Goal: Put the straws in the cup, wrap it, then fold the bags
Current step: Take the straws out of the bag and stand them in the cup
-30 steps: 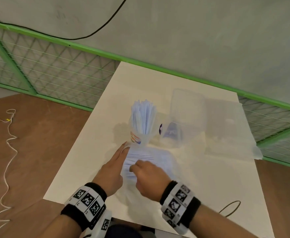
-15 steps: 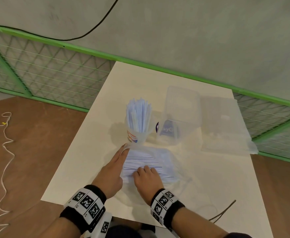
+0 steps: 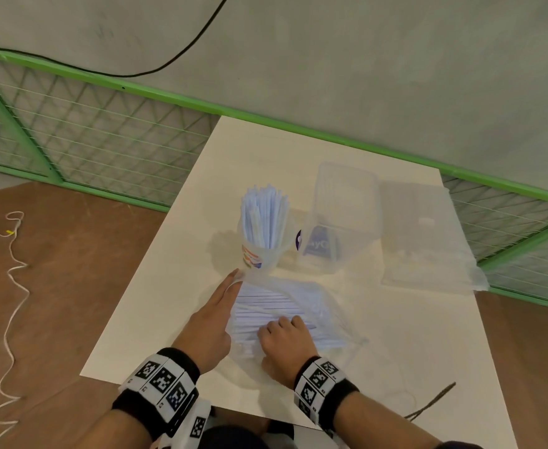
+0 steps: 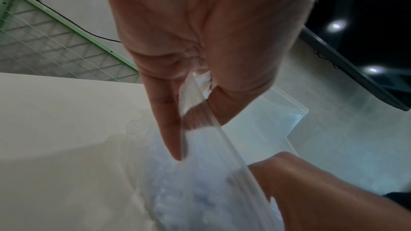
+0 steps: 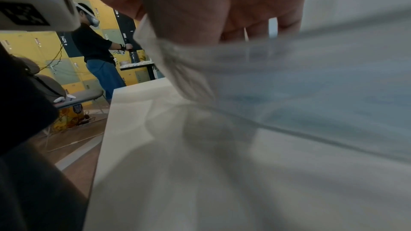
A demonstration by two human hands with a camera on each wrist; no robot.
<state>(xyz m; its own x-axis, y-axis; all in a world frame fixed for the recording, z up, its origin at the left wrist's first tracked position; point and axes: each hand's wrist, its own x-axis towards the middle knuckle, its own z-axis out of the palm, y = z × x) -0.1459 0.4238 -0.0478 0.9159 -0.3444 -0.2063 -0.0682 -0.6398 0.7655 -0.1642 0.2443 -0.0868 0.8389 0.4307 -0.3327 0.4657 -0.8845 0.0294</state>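
Observation:
A clear cup (image 3: pixel 256 256) with a coloured print stands mid-table, full of upright pale blue straws (image 3: pixel 264 215). In front of it lies a clear zip bag (image 3: pixel 315 299) with more straws (image 3: pixel 266 306) inside. My left hand (image 3: pixel 214 315) lies along the bag's left side; the left wrist view shows its thumb and forefinger pinching the bag's zip edge (image 4: pixel 200 111). My right hand (image 3: pixel 285 335) reaches into the bag's mouth with its fingers curled down on the straws. Bag film (image 5: pixel 311 76) covers those fingers in the right wrist view.
A clear plastic box (image 3: pixel 347 196) stands right of the cup with a blue-labelled item inside. A flat empty clear bag (image 3: pixel 425 234) lies at the table's right edge. A dark cord (image 3: pixel 428 406) sits near the front right corner. A green mesh fence (image 3: pixel 88 131) runs behind.
My right hand has drawn back toward the near edge and turned its knuckles up over the straws. The left hand has kept its place on the bag's edge.

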